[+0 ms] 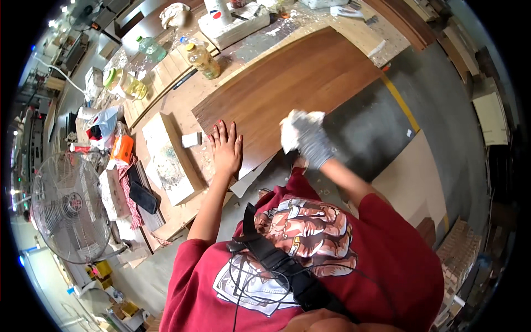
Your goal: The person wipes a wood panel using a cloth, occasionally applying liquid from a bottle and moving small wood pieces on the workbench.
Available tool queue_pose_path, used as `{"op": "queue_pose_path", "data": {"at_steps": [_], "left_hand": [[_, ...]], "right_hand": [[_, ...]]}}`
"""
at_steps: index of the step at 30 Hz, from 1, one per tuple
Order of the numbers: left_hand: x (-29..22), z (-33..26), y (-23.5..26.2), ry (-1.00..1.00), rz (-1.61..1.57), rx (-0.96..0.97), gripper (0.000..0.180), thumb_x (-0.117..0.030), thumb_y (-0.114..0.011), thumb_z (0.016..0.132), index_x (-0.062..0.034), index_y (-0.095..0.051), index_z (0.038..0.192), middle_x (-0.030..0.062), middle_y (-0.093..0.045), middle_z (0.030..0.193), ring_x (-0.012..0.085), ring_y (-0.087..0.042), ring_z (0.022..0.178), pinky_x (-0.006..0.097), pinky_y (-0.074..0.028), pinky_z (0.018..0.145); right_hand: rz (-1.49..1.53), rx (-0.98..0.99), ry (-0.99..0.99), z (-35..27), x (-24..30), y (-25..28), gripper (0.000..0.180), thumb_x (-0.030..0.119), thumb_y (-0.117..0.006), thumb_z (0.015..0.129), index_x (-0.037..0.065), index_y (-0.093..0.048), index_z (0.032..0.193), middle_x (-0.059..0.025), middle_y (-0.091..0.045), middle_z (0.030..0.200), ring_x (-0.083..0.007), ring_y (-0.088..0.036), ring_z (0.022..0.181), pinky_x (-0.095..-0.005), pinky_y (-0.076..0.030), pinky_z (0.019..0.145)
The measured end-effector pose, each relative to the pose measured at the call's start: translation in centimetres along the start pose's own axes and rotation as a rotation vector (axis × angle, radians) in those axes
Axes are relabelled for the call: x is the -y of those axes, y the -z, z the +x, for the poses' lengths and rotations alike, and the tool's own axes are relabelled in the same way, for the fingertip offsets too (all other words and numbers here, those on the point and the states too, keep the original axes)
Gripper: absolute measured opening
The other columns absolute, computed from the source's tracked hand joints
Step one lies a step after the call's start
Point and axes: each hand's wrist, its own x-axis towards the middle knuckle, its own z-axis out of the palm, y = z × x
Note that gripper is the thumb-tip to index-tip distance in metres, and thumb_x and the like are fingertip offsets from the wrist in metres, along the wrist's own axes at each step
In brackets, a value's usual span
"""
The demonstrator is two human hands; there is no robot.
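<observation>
Red shirt (381, 243); hands on brown board (287, 83)

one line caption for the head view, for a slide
Left hand flat on brown panel; gloved right hand holds white cloth.

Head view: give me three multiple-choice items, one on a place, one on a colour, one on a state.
1. Where does the left hand rest?
A. flat on the near edge of the dark wood panel
B. on the standing fan
C. on a bottle

2. What colour is the cloth at the right hand?
A. red
B. white
C. green

3. How is the right hand?
A. bare and open
B. gloved, closed on the cloth
C. out of view

Answers:
1 A: the fingers lie spread on the panel's edge.
2 B: the wad against the panel is white.
3 B: a grey glove covers it, curled around the cloth.
</observation>
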Motion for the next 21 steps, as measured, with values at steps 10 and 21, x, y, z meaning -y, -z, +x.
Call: {"op": "queue_pose_path", "data": {"at_steps": [10,21], "left_hand": [[-3.8,1.9,-2.0,0.214,0.058,0.023,0.068,-0.049,-0.032,0.108,-0.0072,-0.027,0.162,0.0266,-0.016,0.168,0.0479,-0.006,0.156,0.060,-0.004,0.125],[-4.1,1.3,-1.2,0.175,0.090,0.066,0.065,-0.048,-0.031,0.109,-0.0138,-0.022,0.164,0.0257,-0.012,0.169,0.0462,-0.002,0.157,0.059,-0.001,0.125]], "right_hand": [[0.107,-0.382,-0.071,-3.6,6.4,-6.7,0.060,0.022,-0.051,0.094,0.011,-0.038,0.151,-0.0132,-0.038,0.155,-0.0336,-0.033,0.146,-0.0539,-0.020,0.121],[0.026,-0.364,-0.656,0.1,-13.2,-6.5,0.062,0.026,-0.047,0.100,0.013,-0.032,0.158,-0.0085,-0.030,0.165,-0.0296,-0.029,0.151,-0.0486,-0.023,0.122]]}}
